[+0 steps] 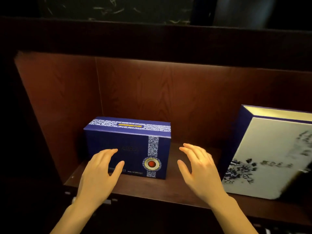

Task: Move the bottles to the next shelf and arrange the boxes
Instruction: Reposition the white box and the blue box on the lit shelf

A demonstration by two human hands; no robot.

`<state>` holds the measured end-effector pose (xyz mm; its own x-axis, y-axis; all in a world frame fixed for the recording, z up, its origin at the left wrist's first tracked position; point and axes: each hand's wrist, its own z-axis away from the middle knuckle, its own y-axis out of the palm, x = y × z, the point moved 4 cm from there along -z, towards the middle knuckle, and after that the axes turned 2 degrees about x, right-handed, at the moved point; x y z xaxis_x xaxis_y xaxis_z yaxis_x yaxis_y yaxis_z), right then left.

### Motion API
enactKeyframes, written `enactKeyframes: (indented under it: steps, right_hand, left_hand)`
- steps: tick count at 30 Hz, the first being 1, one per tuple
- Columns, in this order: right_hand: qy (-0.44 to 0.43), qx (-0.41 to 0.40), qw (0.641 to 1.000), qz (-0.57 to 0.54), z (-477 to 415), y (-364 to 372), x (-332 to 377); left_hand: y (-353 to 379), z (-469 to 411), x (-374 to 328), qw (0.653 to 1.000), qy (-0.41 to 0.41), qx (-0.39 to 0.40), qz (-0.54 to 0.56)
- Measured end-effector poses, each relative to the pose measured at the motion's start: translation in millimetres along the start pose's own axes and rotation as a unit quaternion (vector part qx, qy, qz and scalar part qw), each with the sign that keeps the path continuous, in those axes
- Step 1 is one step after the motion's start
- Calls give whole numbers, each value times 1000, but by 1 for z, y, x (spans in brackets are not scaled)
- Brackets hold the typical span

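Though near the blue box on the shelf, left hand and right hand released.

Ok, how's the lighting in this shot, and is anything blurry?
Head view: light from under the upper shelf brightens the back panel, while the surroundings go near black; the white box at right is smeared, its print unreadable; the blue box, left hand and right hand look fairly sharp.

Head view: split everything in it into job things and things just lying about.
Job: blue box; white box; shelf; left hand and right hand, both open by the blue box.
Lying about: dark marbled slab above; grey shape at top right, too dark to identify.
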<state>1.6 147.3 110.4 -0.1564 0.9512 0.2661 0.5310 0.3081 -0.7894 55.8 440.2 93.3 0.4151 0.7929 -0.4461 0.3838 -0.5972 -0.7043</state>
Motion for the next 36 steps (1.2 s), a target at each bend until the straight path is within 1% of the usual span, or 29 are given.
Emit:
enactKeyframes:
  steps: [3, 9, 16, 23, 28, 36]
  right_hand:
    - [23, 0, 1000, 13, 27, -18, -3]
    - [69, 6, 997, 43, 73, -49, -15]
    - [159, -9, 983, 93, 128, -106, -52]
    - [246, -36, 956, 153, 186, -166, -93]
    - [315, -43, 929, 187, 232, -207, -128]
    - [403, -93, 893, 178, 315, -275, -191]
  left_hand:
    - [7, 10, -21, 999, 16, 23, 21]
    - [31, 23, -73, 993, 79, 66, 66]
    - [64, 27, -149, 973, 141, 113, 140]
    - [102, 42, -236, 942, 214, 166, 198]
    - [133, 62, -306, 912, 266, 208, 235]
    - [192, 108, -424, 859, 320, 288, 276]
